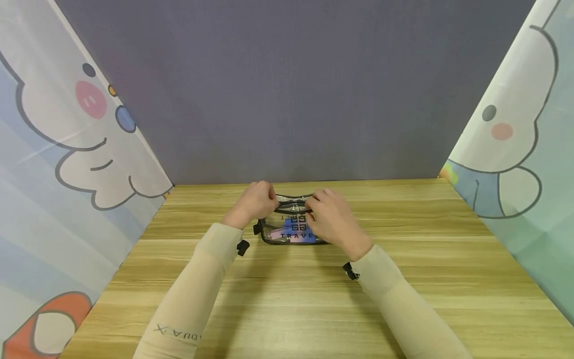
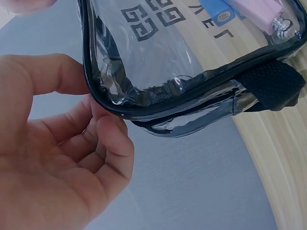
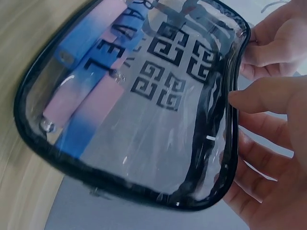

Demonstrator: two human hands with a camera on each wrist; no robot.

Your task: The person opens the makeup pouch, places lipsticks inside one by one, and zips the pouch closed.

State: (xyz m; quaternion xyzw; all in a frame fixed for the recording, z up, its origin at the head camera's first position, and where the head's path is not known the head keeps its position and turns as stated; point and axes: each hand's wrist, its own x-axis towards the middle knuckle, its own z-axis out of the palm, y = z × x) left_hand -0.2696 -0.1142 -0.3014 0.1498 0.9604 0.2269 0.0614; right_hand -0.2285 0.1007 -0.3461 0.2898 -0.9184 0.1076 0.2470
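Observation:
A clear pouch [image 1: 272,225] with black piping, the word TRAVEL and a black square-pattern logo stands on the table. My left hand [image 1: 253,202] pinches its upper left corner between thumb and curled fingers, as the left wrist view shows. On the right, my right hand [image 1: 334,217] grips the pouch's upper rim, thumb on the front face and fingers behind. Inside lie several pink-and-blue pieces [image 3: 81,103] with small metal rings, seen through the plastic. A black fabric tab [image 2: 276,86] sticks out from the pouch's side. Whether the zipper is closed cannot be made out.
The pouch is near the back of a wood-grain table [image 1: 287,309]. A grey panel [image 1: 287,89] rises behind it. Cartoon-printed sheets [image 1: 40,164] flank both sides. Black devices [image 1: 242,248] sit at the wrists.

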